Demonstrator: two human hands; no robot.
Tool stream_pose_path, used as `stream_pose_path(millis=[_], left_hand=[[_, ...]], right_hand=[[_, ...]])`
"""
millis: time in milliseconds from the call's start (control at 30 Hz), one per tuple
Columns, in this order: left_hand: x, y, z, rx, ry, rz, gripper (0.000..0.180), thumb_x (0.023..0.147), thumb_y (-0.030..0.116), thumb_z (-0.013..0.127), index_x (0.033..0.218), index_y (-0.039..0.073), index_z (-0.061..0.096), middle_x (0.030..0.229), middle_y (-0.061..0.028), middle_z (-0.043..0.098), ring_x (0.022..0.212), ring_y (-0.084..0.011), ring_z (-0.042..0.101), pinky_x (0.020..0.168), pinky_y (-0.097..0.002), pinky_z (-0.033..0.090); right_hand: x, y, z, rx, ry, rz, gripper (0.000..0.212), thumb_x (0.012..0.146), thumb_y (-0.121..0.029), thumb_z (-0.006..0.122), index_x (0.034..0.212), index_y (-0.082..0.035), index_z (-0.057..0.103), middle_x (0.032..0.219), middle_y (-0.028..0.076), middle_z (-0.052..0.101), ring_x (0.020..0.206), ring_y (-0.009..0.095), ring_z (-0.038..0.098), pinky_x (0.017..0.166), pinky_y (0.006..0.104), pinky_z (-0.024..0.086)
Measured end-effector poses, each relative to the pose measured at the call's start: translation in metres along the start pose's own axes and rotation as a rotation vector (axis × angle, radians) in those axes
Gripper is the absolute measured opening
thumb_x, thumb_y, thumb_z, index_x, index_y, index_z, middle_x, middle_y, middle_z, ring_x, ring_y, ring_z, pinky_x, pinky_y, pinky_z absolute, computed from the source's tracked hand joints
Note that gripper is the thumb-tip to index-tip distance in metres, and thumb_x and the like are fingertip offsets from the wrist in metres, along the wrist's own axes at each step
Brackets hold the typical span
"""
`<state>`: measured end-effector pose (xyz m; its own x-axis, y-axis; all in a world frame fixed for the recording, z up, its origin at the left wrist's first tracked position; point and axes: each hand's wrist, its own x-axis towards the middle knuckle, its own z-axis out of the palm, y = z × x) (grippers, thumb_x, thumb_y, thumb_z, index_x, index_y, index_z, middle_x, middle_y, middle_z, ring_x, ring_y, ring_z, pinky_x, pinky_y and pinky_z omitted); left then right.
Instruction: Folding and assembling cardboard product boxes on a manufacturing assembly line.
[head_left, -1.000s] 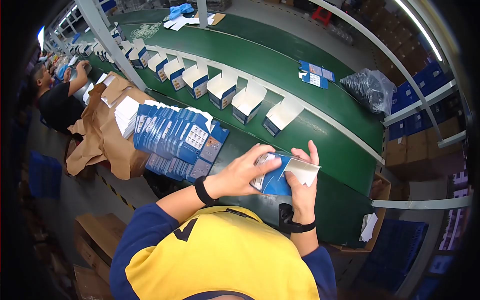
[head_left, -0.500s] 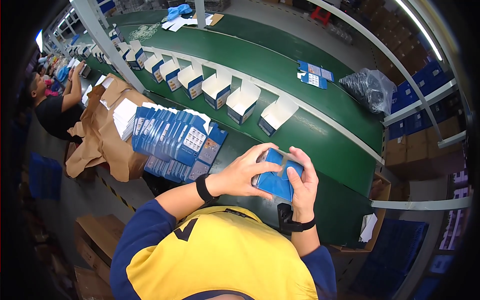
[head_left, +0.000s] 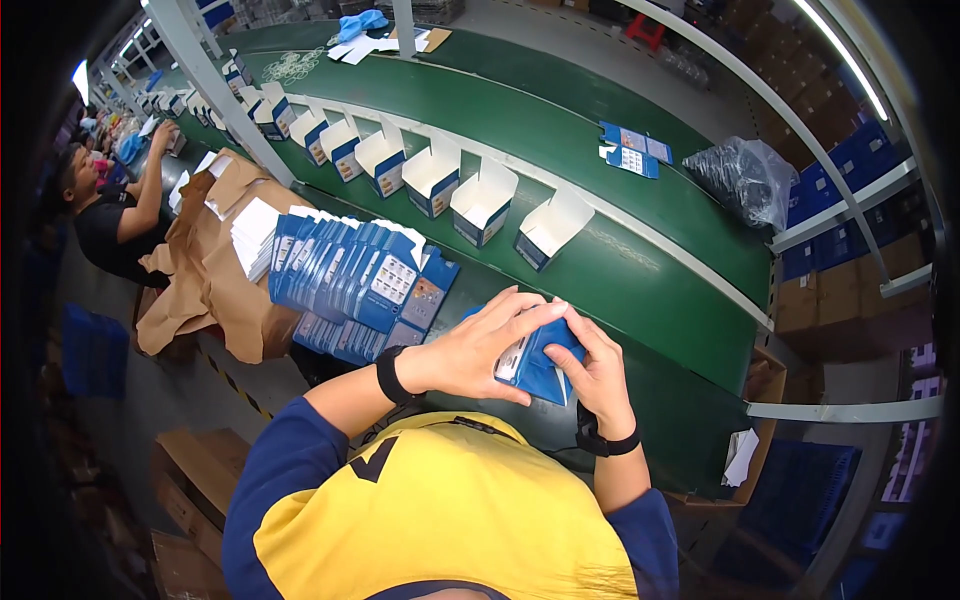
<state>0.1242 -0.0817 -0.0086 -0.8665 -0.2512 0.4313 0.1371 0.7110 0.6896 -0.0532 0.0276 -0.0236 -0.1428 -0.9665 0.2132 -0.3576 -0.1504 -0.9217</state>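
Observation:
Just in front of my chest, a small blue carton (head_left: pixel 536 374) is held tilted between my two hands. My left hand (head_left: pixel 478 345) grips it from the left, thumb along its lower edge and fingers stretched over the top. On the other side my right hand (head_left: pixel 597 374) holds it, with the thumb pressing on the blue flaps and the fingertips meeting the left hand's at the far edge. Left of my hands lies a fanned stack of flat blue carton blanks (head_left: pixel 345 275). Inside faces of the carton are hidden.
A row of open-topped cartons (head_left: pixel 482 205) stands along the green conveyor (head_left: pixel 640 262). Crumpled brown paper (head_left: pixel 215 290) lies left of the blanks. A clear plastic bag (head_left: pixel 745 180) and a flat blank (head_left: pixel 633 150) rest farther right. A co-worker (head_left: pixel 110 220) sits far left; metal posts (head_left: pixel 215 90) rise nearby.
The carton has turned and tilted in my hands. My left fingers have moved across its top to meet the right fingertips. At far left, the co-worker's raised arm has shifted.

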Motion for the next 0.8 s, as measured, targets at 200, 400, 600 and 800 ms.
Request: stream_pose_path(millis=[200,400,600,800], left_hand=[[0.000,0.001,-0.002,-0.026,-0.071,-0.120,0.105,0.059,0.035,0.083,0.139,0.008,0.021,0.135,-0.0188,0.034,0.125,-0.0393,0.033,0.104,-0.0484,0.028],[0.004,0.002,-0.001,-0.045,-0.029,-0.013,0.106,0.061,0.035,0.082,0.141,0.008,0.018,0.138,-0.0222,0.028,0.127,-0.0415,0.029,0.106,-0.0485,0.024],[0.003,0.005,0.044,-0.172,0.271,0.100,0.109,0.064,0.030,0.082,0.143,0.006,0.011,0.140,-0.0266,0.022,0.131,-0.0456,0.021,0.108,-0.0496,0.020],[0.001,-0.016,0.037,-0.120,0.142,0.076,0.107,0.063,0.024,0.082,0.144,0.015,0.012,0.143,-0.0228,0.020,0.133,-0.0457,0.018,0.107,-0.0525,0.018]], right_hand=[[0.003,0.005,0.002,-0.058,0.012,-0.055,0.055,0.076,-0.009,0.070,0.128,-0.010,0.051,0.111,0.013,0.061,0.095,0.021,0.061,0.084,0.0284,0.046],[-0.003,0.000,0.004,0.200,0.065,0.000,0.049,0.086,-0.023,0.061,0.129,-0.003,0.048,0.112,0.016,0.060,0.100,0.023,0.059,0.087,0.0309,0.045],[-0.006,-0.012,0.015,0.588,0.413,-0.065,0.065,0.096,-0.047,0.032,0.140,0.001,0.025,0.123,0.020,0.051,0.108,0.025,0.054,0.093,0.0345,0.041],[-0.002,0.012,0.010,0.557,0.352,0.077,0.074,0.093,-0.054,0.031,0.143,-0.002,0.016,0.129,0.019,0.047,0.112,0.025,0.051,0.096,0.0367,0.039]])
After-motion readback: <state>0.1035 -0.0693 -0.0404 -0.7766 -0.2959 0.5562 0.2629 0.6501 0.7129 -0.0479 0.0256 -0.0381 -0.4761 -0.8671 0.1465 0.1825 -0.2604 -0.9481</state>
